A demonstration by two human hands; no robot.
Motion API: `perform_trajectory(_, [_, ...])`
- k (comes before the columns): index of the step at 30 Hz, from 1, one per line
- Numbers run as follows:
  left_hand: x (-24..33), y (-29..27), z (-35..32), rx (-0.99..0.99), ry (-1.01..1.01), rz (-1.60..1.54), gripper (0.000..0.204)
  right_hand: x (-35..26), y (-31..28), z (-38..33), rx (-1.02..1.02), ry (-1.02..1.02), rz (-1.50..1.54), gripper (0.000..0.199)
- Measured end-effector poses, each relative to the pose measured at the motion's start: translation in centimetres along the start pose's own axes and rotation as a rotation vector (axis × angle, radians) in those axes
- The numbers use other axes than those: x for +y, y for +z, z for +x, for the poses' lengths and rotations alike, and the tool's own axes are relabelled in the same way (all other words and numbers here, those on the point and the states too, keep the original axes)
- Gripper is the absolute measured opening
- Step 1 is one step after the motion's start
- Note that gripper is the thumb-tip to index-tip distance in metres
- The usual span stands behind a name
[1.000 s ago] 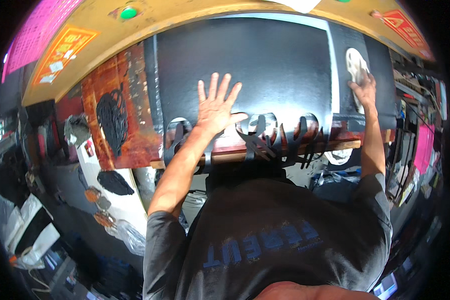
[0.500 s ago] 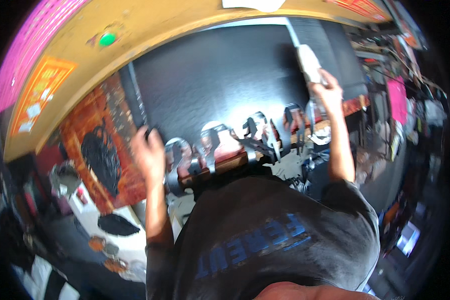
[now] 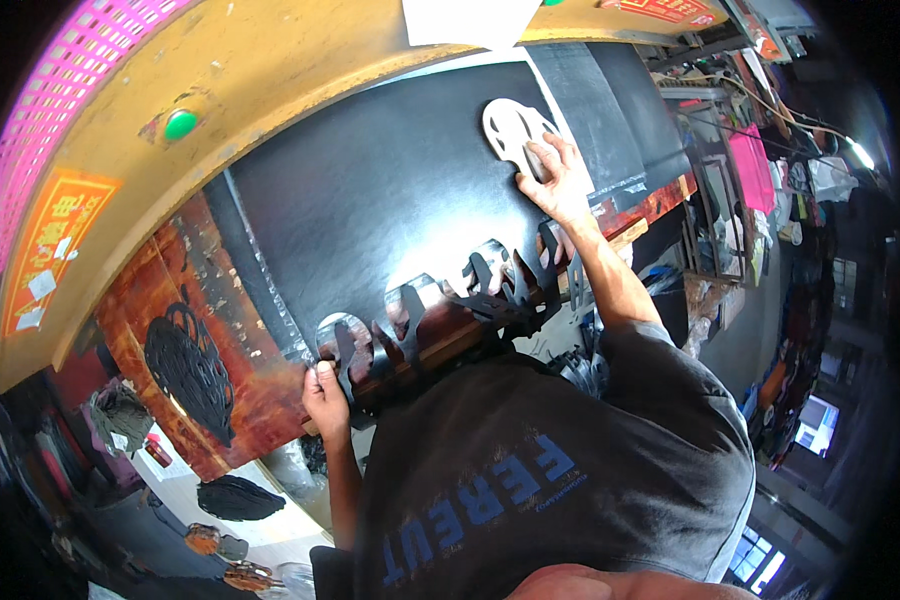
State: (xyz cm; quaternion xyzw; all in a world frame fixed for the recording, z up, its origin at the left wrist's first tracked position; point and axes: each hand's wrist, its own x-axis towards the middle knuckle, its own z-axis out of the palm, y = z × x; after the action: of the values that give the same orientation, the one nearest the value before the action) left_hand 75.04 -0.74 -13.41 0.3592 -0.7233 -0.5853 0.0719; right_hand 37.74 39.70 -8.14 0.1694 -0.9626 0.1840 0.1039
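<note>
A glossy black sheet of leather-like material (image 3: 360, 170) lies over the work table, its near edge cut into rounded gaps and thin strips. On its right part lies a pale cutting die (image 3: 501, 120), flat and rounded, with openings through it. My right hand (image 3: 558, 182) grips the die's near right side, thumb and fingers on its edges; the hand covers part of it. At the sheet's near left corner, my left hand (image 3: 327, 400) is closed with the thumb on top, pinching the edge. Its other fingers are mostly hidden.
A yellow machine beam (image 3: 260, 75) with a green button (image 3: 180, 125) crosses beyond the sheet. Black cut pieces (image 3: 185, 370) lie on the worn reddish-brown board (image 3: 135, 300) at left. More black pieces (image 3: 238, 498) rest on a white surface. A metal rack (image 3: 715, 200) stands right.
My right hand has moved left with the die, which now shows its broad face flat on the sheet. My left hand has come nearer to me and closed at the corner. The view has shifted.
</note>
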Motion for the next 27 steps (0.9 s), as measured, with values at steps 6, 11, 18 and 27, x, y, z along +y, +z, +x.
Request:
perform_trajectory(6, [-0.7,1.2,0.5,0.092,-0.003,-0.029,0.037,2.0,-1.7,0.3,-0.048,0.065,0.177,0.065])
perform_trajectory(11, [-0.9,1.2,0.5,0.120,-0.028,0.031,0.042,8.6,-4.1,2.5,0.054,0.298,0.386,0.062])
perform_trajectory(18, [-0.4,0.5,1.0,0.123,-0.081,-0.028,0.043,18.0,-4.5,5.6,0.007,0.399,-0.185,0.055])
perform_trajectory(27, [5.2,0.8,3.5,0.018,-0.131,-0.169,0.032,7.8,-9.0,-6.8,-0.547,0.894,0.854,0.027])
